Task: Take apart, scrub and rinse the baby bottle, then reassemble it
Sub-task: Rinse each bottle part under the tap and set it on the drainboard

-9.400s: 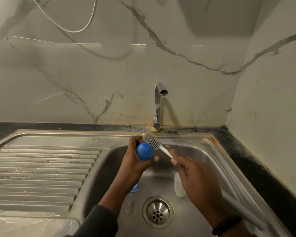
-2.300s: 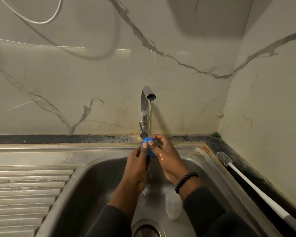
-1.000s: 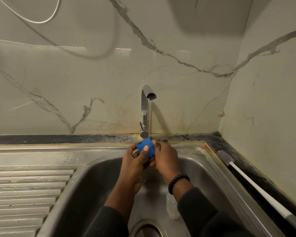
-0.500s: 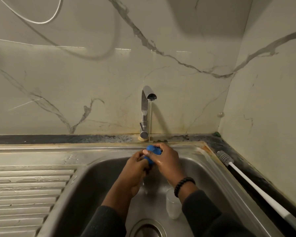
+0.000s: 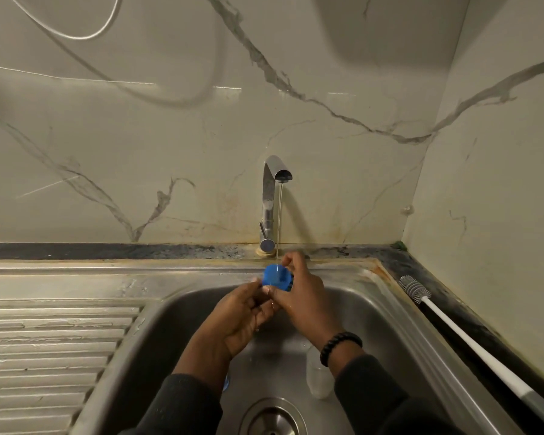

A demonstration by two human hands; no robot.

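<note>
A blue bottle cap (image 5: 276, 277) is held under a thin stream of water from the tap (image 5: 270, 199). My right hand (image 5: 299, 293) grips the cap from the right, fingers curled over its far side. From below left, my left hand (image 5: 242, 312) pinches its lower edge. The clear bottle body (image 5: 318, 376) stands upright on the sink floor, partly hidden by my right wrist. Another blue part (image 5: 226, 382) peeks out beside my left forearm. The long white bottle brush (image 5: 471, 343) lies on the counter at the right.
The steel sink basin (image 5: 390, 312) has a drain (image 5: 272, 419) at the bottom centre. A ribbed draining board (image 5: 51, 350) lies to the left. Marble walls stand behind and to the right, and a white cable (image 5: 73, 36) hangs at the upper left.
The brush has been laid on the right counter and the tap runs. Over the last second both hands have turned the blue cap under the stream and shifted their hold on it.
</note>
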